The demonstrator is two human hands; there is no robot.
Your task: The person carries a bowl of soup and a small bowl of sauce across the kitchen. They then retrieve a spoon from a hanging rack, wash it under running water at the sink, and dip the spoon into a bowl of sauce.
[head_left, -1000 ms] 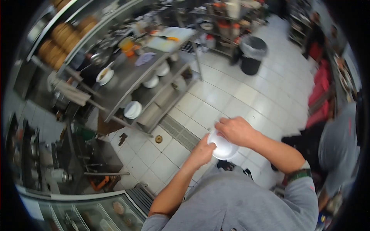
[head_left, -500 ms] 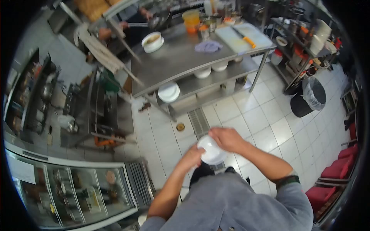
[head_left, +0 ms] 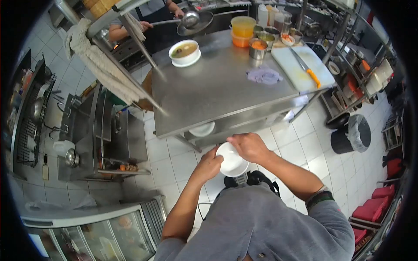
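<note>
A white bowl (head_left: pixel 233 162) is held in front of the body between both hands, over the tiled floor. My left hand (head_left: pixel 210 164) grips its left rim. At the upper right rim, my right hand (head_left: pixel 249 148) is closed on the bowl. Beyond them stands a steel table (head_left: pixel 198 93). On it are a bowl of soup (head_left: pixel 183 50) on a white saucer, a crumpled purple cloth (head_left: pixel 264 75), and a white cutting board (head_left: pixel 300 65) with an orange-handled knife (head_left: pixel 311 77).
Orange containers (head_left: pixel 242 31) and metal pots (head_left: pixel 257 49) stand at the table's back. Another person's hand (head_left: pixel 146 26) holds a pan behind it. A black bin (head_left: pixel 344 138) is right, a glass-topped fridge (head_left: pixel 91 230) lower left, red chairs (head_left: pixel 371 209) lower right.
The view has moved nearer to the steel table, which now fills more of the frame. Both hands still hold the white bowl. The other person's pan shows more fully.
</note>
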